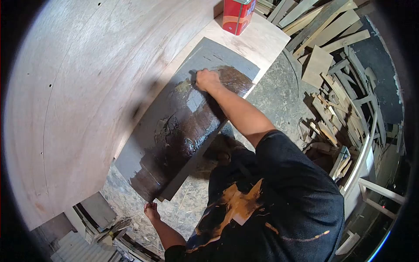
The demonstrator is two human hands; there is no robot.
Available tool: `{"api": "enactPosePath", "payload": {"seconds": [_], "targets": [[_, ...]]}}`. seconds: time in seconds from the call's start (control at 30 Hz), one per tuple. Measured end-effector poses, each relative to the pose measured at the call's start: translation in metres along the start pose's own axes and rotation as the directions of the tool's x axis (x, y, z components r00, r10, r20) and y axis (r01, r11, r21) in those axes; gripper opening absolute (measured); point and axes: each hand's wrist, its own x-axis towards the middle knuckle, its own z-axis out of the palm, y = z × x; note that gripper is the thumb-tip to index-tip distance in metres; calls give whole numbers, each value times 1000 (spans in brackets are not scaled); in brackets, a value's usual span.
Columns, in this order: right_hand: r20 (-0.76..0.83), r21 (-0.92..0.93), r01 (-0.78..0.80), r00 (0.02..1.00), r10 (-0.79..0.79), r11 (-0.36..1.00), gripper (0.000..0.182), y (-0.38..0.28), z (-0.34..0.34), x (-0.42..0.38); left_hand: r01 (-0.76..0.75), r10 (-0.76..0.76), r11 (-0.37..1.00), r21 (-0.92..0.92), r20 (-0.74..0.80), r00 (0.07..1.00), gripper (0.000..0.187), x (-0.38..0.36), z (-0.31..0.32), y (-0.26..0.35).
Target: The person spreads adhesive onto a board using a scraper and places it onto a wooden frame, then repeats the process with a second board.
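A grey sheet [139, 150] lies at a slant in front of me, partly coated with wet, glossy dark-brown glue-like liquid [192, 126]. The coating is patchy, with bare grey toward the far end. My right hand [207, 80] is closed in a fist over the far part of the sheet. Whatever it grips is mostly hidden; a small dark edge shows beside the fingers. At the near lower corner, my left hand [152, 211] pinches the edge of the sheet.
Under the sheet's far end and to the left is a large pale plywood panel [87, 87]. A red tin [238, 17] stands beyond the sheet. Scrap wood [331, 109] is piled on the right. Concrete floor [279, 83] shows between; more offcuts [94, 214] lie lower left.
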Motion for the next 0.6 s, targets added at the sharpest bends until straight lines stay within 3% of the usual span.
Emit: {"api": "enactPosePath", "payload": {"seconds": [0.03,0.07,0.1,0.13,0.17,0.23,0.27,0.3,0.33,0.4,0.43,0.5,0.53,0.6], "targets": [[-37,6,42,998,-42,999,34,-6,-4,-3,12,-11,1000,15,-34,999,5,-1,-2,2],[-188,-118,90,976,-111,989,30,-6,-8,-8,9,-9,1000,9,-42,999,5,6,-9,0],[-182,-117,99,976,-120,988,30,-8,-1,-9,-6,11,999,-38,121,993,6,10,-15,0],[-324,-110,108,936,-138,988,31,-7,14,-11,-13,36,996,-83,280,959,7,8,-22,-1],[-463,-104,115,874,-150,988,31,-5,27,-13,-13,35,996,-83,275,961,7,6,-25,-3],[-393,-234,194,878,-275,953,37,-17,80,-36,-20,31,994,-109,95,995,8,-3,-14,2],[-278,-354,283,878,-389,891,42,-30,92,-63,-22,31,995,-102,83,996,12,-3,-17,2],[-176,-333,378,875,-451,864,44,-48,97,-90,-31,40,993,-110,81,996,12,-3,-16,3],[-72,-301,471,856,-512,829,47,-65,95,-115,-17,32,979,-204,70,997,13,-3,-16,2],[-128,-37,567,814,-567,823,47,-85,84,-156,-14,27,946,-325,37,999,21,-3,-28,-4],[-131,-41,574,808,-574,818,47,-88,75,-169,-18,31,943,-333,34,999,21,-4,-30,-3],[-355,127,636,746,-564,761,43,-86,53,-191,-13,50,822,-569,50,998,34,-4,-32,-5],[-357,117,649,734,-578,751,43,-83,42,-197,1,75,815,-580,107,991,46,-11,-28,2],[-292,487,524,851,-436,698,35,-69,23,-203,-6,105,799,-601,130,986,46,-57,7,27]]}}
